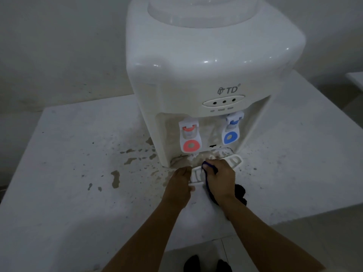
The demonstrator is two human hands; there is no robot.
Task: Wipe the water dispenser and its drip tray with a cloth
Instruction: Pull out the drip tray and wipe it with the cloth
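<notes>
Low in the frame's centre, the left hand (179, 180) grips the light, stiff plastic drip tray (216, 169) by its edge while the right hand (220, 178) pinches the soft dark cloth (240, 193) onto it below the water dispenser (206, 75).

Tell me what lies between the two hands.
In the head view, the white drip tray lies between left hand and right hand.

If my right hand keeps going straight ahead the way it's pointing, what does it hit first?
Probably the stained recess at the base of the water dispenser, just behind the drip tray. The right hand, gripping the dark cloth, points into that opening below the red tap, though depth is hard to judge.
</notes>
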